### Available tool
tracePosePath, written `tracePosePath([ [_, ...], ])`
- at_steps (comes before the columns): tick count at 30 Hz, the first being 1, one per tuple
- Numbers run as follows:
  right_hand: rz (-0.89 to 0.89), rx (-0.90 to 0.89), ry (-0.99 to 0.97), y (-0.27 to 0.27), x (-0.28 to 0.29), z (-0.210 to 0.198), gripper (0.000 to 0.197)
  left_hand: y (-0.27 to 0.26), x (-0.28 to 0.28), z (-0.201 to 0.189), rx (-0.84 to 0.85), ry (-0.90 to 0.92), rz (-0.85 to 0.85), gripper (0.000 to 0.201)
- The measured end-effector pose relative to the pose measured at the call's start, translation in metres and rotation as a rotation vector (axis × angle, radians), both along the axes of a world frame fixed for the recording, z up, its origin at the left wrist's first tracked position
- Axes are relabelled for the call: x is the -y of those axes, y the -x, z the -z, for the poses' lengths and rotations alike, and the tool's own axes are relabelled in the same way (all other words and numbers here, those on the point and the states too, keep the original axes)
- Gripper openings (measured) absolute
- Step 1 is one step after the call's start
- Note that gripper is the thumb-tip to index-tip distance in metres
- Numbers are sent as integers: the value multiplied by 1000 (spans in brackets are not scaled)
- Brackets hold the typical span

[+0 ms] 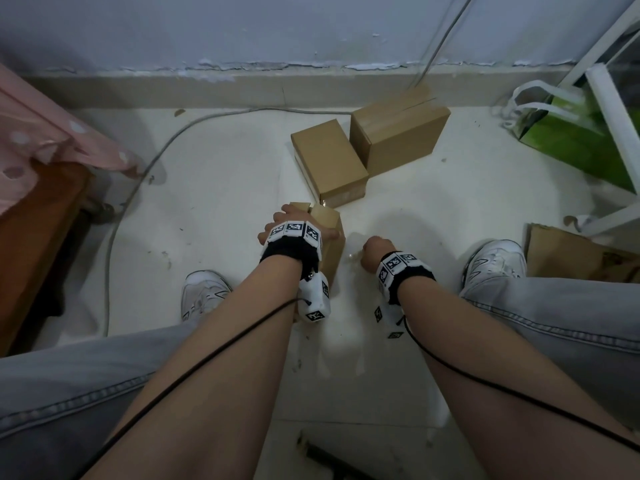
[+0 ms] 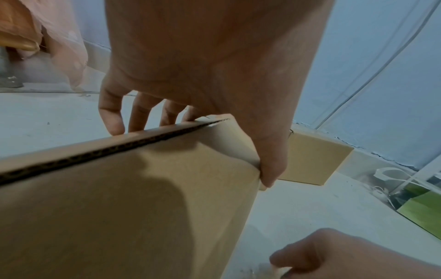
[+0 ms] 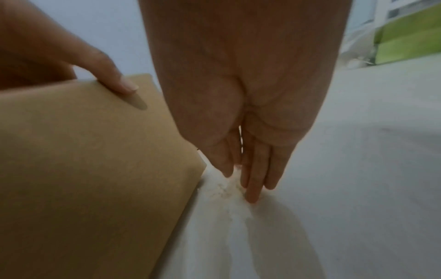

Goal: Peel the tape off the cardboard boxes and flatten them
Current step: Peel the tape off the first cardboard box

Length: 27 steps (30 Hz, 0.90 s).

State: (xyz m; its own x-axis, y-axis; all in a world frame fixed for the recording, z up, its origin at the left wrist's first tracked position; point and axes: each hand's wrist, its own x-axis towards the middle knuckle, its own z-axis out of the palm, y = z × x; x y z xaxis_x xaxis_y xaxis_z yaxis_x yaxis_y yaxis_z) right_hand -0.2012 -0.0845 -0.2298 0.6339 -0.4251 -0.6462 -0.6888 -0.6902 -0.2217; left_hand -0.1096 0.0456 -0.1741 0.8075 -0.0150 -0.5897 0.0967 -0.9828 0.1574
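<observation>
Gripping the opened cardboard box (image 1: 330,237) from the top, the left hand (image 1: 294,223) has its thumb on one side and its fingers (image 2: 112,117) over the far side. Box stands on the floor (image 1: 221,174) btw the feet. Right hand (image 1: 377,252) pinches clear tape (image 3: 229,186) just beside it, low near the floor. Two closed boxes (image 1: 363,150) lie further away, near the wall.

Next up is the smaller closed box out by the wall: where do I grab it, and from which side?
Grip the smaller closed box across its two long sides, coming from above. Its broad top faces up, but the bigger box sits against its far right corner.
</observation>
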Motion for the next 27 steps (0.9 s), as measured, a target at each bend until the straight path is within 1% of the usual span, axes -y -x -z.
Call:
tracePosePath([
  [2,91,52,-42,0,3,-3,37,5,-2,-12,-17,32,18,118],
  [4,198,87,-81,3,4,-13,53,7,-3,-22,-60,64,31,112],
  [5,232,78,-88,2,5,-18,55,7,-3,-26,-73,76,39,111],
  [7,273,86,-101,-4,10,-37,46,6,-3,-40,-78,105,57,107],
  [9,309,145,-207,-16,15,-61,41,4,-3,-55,-80,145,62,103],
  [10,311,180,-265,-22,17,-75,42,4,-3,-63,-81,167,56,103],
  [12,285,234,-317,-33,18,-104,44,4,-5,-78,-79,216,43,104],
  [13,241,239,-324,-37,17,-117,47,4,-6,-84,-71,244,40,104],
  [15,129,214,-339,-44,16,-135,60,1,-10,-89,-38,320,56,100],
  [16,99,201,-332,-47,17,-140,65,1,-13,-90,-16,360,72,98],
  [17,88,198,-311,-46,17,-146,66,0,-17,-90,5,396,87,98],
  [19,107,235,-269,-44,19,-153,66,-1,-27,-87,29,446,111,107],
  [20,136,257,-276,-41,20,-153,69,-1,-33,-85,16,448,118,113],
  [22,204,290,-330,-33,17,-151,77,0,-43,-81,-40,432,121,120],
  [24,215,326,-338,-27,11,-143,75,1,-51,-77,-98,447,113,125],
  [25,209,331,-332,-25,6,-140,72,1,-53,-75,-111,458,95,125],
  [27,207,364,-342,-22,-2,-134,66,3,-56,-72,-110,490,-22,117],
])
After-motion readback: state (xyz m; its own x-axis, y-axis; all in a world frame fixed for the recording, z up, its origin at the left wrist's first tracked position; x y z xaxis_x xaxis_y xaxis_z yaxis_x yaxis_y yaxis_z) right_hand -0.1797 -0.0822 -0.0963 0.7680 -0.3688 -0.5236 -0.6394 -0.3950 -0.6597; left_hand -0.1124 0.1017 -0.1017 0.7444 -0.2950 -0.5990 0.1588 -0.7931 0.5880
